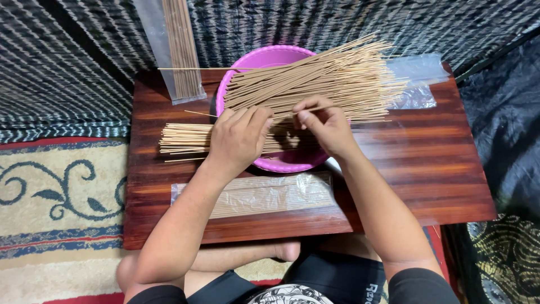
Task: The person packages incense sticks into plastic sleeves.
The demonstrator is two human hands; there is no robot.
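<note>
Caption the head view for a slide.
Left hand grips an incense stick bundle; right hand pinches one stick over a pink bowl.

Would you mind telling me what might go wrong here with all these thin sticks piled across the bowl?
1. The big stick pile lies loosely across the pink bowl and overhangs its rim, so a nudge from the right hand might send sticks sliding onto the wooden board.
2. The left hand presses on a smaller bundle; thin sticks could snap.
3. One stray stick lies apart and may roll away.
</note>
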